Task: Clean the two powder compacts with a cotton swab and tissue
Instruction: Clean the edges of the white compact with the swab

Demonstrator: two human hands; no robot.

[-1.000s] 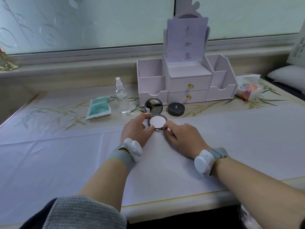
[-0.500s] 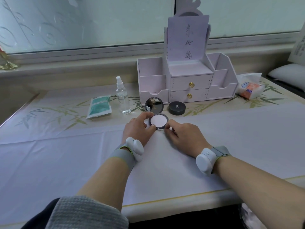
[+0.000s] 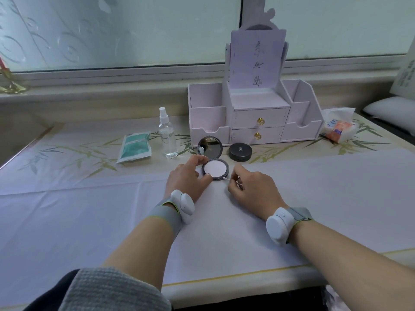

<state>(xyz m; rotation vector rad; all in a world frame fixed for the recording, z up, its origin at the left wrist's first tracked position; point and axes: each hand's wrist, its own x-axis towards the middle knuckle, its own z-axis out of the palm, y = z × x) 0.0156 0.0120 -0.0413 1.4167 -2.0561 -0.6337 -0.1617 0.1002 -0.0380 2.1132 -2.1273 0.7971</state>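
Two compacts to clean, out on a wide white-covered table (image 3: 89,221) filling the lower frame. Upper centre, a pale drawer box (image 3: 253,117). Centre frame, left hand (image 3: 186,176) curled and gripping, right hand (image 3: 251,187) just beside it, fingers pinched. Far right, tissue pack (image 3: 336,129), lying apart from both hands. Smaller now: open compact (image 3: 215,168) under that left grip, thumb and finger on its left rim, pinned flat, mirror lid up behind. Closed compact (image 3: 240,151) just beyond, to the right. Smallest of all: cotton swab (image 3: 225,179), pinched in the right fingers, tip at the lower right rim, seemingly touching. Best way on, by judgement: keep the left hold firm, trace the groove lightly, stay off the pressed powder, roll to a fresh side.
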